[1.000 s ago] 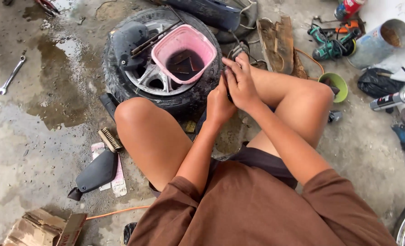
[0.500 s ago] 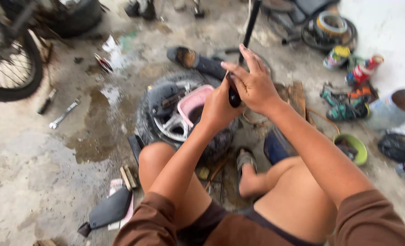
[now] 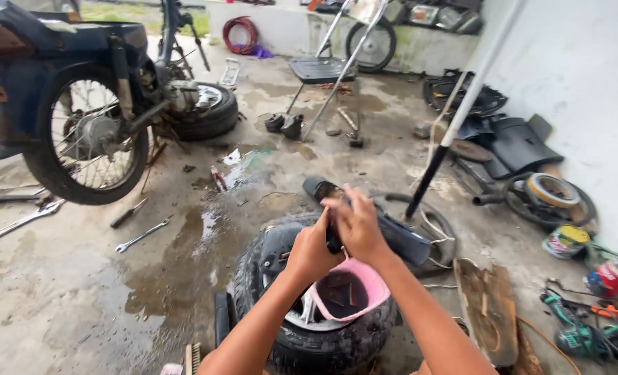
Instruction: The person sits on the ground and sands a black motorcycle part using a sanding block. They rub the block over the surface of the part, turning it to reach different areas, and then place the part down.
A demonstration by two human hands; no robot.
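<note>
Both hands meet above the small tyre [image 3: 323, 326] lying flat on the wet concrete floor [image 3: 80, 292]. The left hand [image 3: 316, 251] and right hand [image 3: 357, 226] have their fingers clamped together on a small dark object [image 3: 333, 241], only partly visible between them. It sits directly within both grips, equally near each hand; its long axis cannot be told. A pink container [image 3: 347, 292] rests in the wheel rim below. A motorcycle [image 3: 80, 104] stands well apart, left.

My hands [image 3: 340, 236] have risen from my knees, above the pink tub [image 3: 347, 292], clasping the dark handle [image 3: 333, 242]
</note>
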